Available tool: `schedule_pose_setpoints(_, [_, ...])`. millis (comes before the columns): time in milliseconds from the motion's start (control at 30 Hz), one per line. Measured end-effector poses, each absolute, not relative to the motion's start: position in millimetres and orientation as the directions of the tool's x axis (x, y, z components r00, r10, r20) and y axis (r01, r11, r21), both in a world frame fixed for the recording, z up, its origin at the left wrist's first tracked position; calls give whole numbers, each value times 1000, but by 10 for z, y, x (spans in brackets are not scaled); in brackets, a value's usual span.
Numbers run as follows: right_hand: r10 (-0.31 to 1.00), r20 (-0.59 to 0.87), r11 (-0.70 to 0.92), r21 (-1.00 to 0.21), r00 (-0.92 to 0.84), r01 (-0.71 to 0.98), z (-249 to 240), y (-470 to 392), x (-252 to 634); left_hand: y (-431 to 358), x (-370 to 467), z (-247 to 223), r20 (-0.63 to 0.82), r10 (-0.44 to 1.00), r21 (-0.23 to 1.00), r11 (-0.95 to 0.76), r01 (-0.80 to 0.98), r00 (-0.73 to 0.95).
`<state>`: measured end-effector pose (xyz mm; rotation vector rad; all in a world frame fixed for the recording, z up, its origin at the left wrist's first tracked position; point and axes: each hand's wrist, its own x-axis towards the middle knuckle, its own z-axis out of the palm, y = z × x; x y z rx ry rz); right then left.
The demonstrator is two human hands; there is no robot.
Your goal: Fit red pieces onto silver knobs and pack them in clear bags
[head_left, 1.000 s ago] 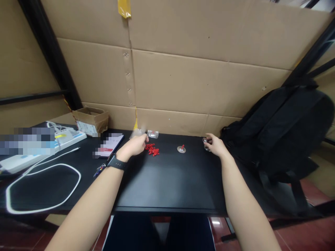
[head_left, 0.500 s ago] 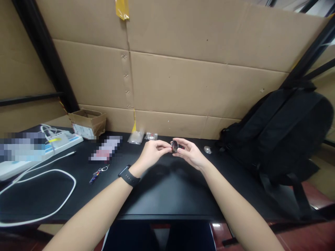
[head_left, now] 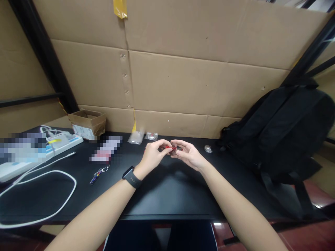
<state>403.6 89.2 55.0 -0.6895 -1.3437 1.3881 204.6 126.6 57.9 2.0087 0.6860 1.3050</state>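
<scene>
At the near left corner of the black worktop (head_left: pixel 162 195) a white cable (head_left: pixel 56 205) is laid in a wide loop. Above the middle of the worktop the two hands are brought together, lifted clear of the surface. A black watch (head_left: pixel 132 177) is worn on the left wrist. The left hand (head_left: pixel 153 157) is closed in a pinch, thumb and forefinger drawn narrow on a small red piece (head_left: pixel 167 147). The right hand (head_left: pixel 190 156) is curled, its fingertips closed on a small round metal disc (head_left: pixel 175 148), which is met by the red piece; how the two are joined cannot be told. Left of the hands a small keychain (head_left: pixel 98 173) is seen lying flat on the worktop. Farther left, at the left edge, a white power strip (head_left: pixel 59 141) is placed. Toward the far edge a second small round metal piece (head_left: pixel 208 149) is left on the surface, right of the hands and near a black backpack (head_left: pixel 285 129), which is propped at the far right corner. Along the far edge two small clear bags (head_left: pixel 142 136) are set side by side, and a small open cardboard box (head_left: pixel 87 122) is stood at the far left. Behind everything a cardboard wall (head_left: pixel 196 80) is raised.
</scene>
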Motion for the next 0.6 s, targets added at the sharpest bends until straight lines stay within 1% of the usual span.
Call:
schedule_pose_setpoints(133, [921,253,169,-944,-296,-283,549,892,4038,1226,2052,623,634,658,674,-728,127,407])
schedule_pose_setpoints(300, [922,256,178,-947,-291,-268,551,887,4032,1215,2052,635,654,623,618,-767,171,430])
schedule_pose_setpoints(600, [922,262,195,-951,-287,-242,511,906,3995,1218,2074,615,648,604,584,-785,206,465])
